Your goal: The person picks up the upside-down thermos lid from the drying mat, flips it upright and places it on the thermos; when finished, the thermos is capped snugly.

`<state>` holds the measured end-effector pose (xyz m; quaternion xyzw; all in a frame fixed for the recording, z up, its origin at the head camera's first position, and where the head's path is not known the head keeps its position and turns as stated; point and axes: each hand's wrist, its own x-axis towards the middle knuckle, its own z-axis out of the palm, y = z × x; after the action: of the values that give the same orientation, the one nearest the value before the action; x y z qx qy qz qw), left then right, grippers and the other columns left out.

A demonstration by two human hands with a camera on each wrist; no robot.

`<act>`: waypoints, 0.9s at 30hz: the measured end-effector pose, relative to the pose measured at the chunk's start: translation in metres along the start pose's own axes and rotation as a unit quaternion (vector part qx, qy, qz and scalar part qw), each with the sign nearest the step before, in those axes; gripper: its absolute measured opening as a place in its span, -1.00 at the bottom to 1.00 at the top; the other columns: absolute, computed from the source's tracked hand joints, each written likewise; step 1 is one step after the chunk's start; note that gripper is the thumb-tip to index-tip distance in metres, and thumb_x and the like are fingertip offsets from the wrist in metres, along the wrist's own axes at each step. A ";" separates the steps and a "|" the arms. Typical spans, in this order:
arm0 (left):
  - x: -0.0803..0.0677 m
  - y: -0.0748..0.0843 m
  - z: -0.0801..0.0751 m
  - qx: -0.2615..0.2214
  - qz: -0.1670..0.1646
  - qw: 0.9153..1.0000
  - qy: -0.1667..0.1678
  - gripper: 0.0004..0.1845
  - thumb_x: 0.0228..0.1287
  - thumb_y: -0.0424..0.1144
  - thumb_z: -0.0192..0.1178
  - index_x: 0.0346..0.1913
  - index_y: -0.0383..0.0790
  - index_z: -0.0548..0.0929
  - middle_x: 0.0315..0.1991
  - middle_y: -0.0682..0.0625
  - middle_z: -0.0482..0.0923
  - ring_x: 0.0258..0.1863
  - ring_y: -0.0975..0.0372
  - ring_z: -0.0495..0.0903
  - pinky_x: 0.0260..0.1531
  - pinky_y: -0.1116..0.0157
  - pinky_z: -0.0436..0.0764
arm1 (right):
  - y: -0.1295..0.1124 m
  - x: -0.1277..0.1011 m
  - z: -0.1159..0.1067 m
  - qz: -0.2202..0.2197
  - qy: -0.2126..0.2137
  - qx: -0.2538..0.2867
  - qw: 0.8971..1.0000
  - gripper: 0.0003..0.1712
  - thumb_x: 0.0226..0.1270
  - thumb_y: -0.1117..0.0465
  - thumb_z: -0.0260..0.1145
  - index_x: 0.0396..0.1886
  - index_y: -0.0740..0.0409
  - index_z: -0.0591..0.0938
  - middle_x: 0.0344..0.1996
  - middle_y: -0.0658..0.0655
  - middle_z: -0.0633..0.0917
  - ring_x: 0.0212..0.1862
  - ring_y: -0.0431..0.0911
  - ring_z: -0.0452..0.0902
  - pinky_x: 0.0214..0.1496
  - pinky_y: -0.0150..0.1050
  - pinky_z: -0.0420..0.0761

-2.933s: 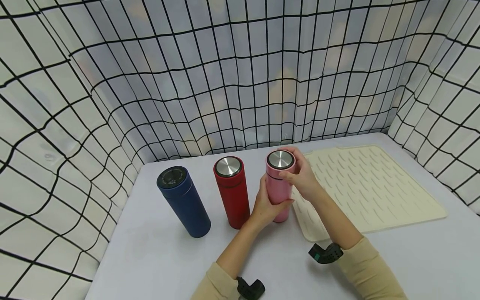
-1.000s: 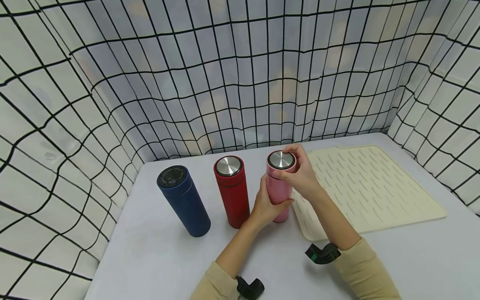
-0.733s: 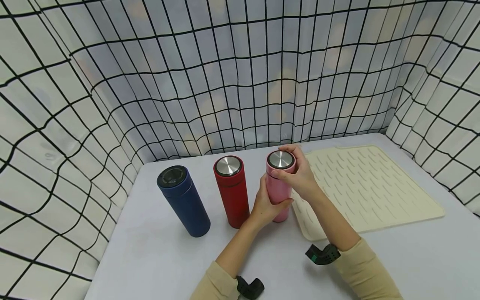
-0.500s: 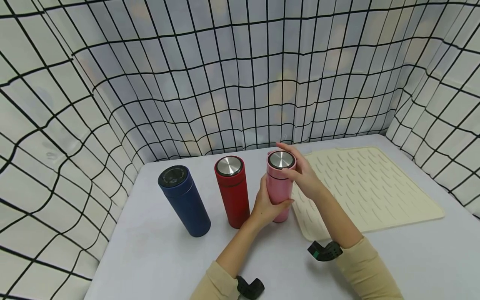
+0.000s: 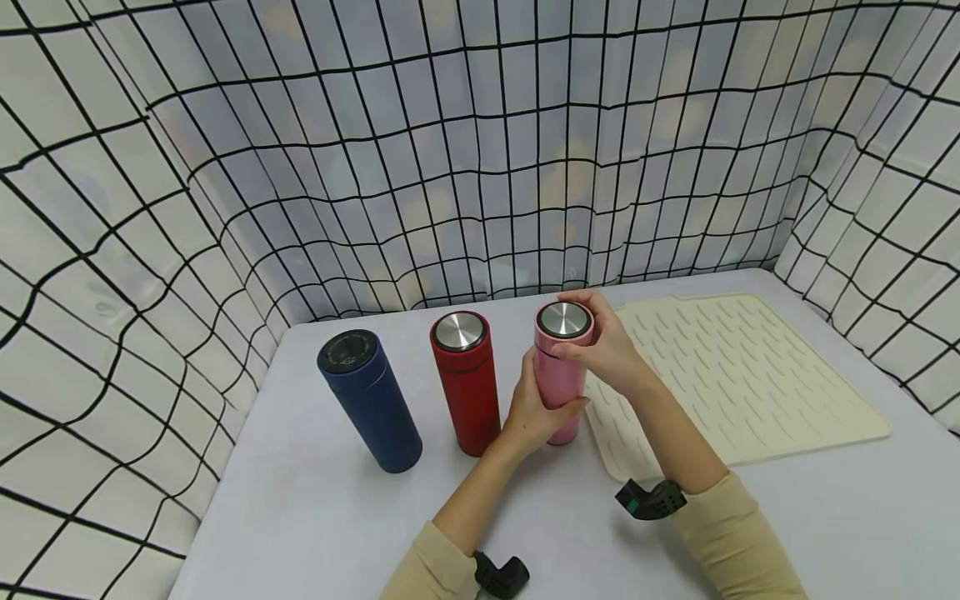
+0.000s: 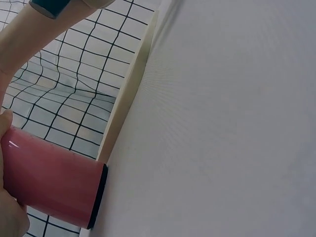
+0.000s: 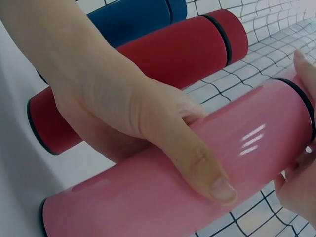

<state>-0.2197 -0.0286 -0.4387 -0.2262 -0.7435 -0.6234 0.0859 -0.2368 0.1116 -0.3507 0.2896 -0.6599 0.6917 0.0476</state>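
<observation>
A pink bottle with a steel-topped lid stands upright on the pale table, beside the edge of the mat. My left hand grips its body from the left, thumb across the front. My right hand curls round the lid from the right. In the right wrist view the left hand wraps the pink bottle, and a fingertip touches the lid end. The left wrist view shows the pink bottle's base on the table.
A red bottle and a dark blue bottle stand upright left of the pink one. A cream ribbed mat lies to the right. Grid-patterned cloth walls enclose the table on three sides.
The right hand's fingers lifted off the lid half a second ago and now curl round it again. The pink bottle and the left hand have stayed in place.
</observation>
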 end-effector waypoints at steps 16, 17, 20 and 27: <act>0.000 0.002 0.000 -0.011 -0.009 1.000 -0.003 -0.08 -0.08 -0.27 0.42 0.29 0.04 0.05 0.06 0.06 0.37 0.01 0.23 0.40 0.01 0.19 0.45 | 0.009 0.000 -0.009 -0.006 -0.073 0.042 0.996 -0.35 0.17 0.18 0.23 0.25 0.28 0.29 -0.01 0.12 0.52 -0.04 -0.10 0.47 -0.10 -0.22 0.54; 0.000 0.002 0.000 -0.011 -0.009 1.000 -0.003 -0.08 -0.08 -0.27 0.42 0.29 0.03 0.05 0.06 0.06 0.37 0.01 0.24 0.40 0.01 0.20 0.45 | 0.009 0.000 -0.009 -0.008 -0.069 0.041 0.997 -0.31 0.16 0.16 0.28 0.24 0.32 0.28 -0.02 0.10 0.53 -0.05 -0.11 0.47 -0.09 -0.24 0.53; 0.000 0.002 0.000 -0.007 -0.005 1.000 -0.003 -0.08 -0.09 -0.28 0.42 0.29 0.03 0.05 0.05 0.06 0.38 0.00 0.24 0.41 0.00 0.21 0.46 | 0.006 0.000 -0.006 -0.003 -0.047 0.042 0.998 -0.13 0.04 0.08 0.43 0.22 0.40 0.23 -0.04 0.08 0.52 -0.05 -0.12 0.47 -0.07 -0.28 0.53; -0.001 0.002 0.000 0.002 0.009 1.000 0.001 -0.07 -0.08 -0.29 0.41 0.30 0.02 0.04 0.05 0.02 0.39 -0.01 0.21 0.43 -0.03 0.24 0.49 | -0.005 -0.002 0.009 0.031 0.055 -0.027 0.998 -0.19 -0.14 0.37 0.50 0.11 0.32 0.26 -0.03 0.12 0.47 -0.03 -0.08 0.45 -0.04 -0.31 0.51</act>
<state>-0.2184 -0.0286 -0.4374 -0.2321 -0.7428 -0.6211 0.0922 -0.2301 0.1045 -0.3475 0.2294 -0.6830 0.6899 0.0704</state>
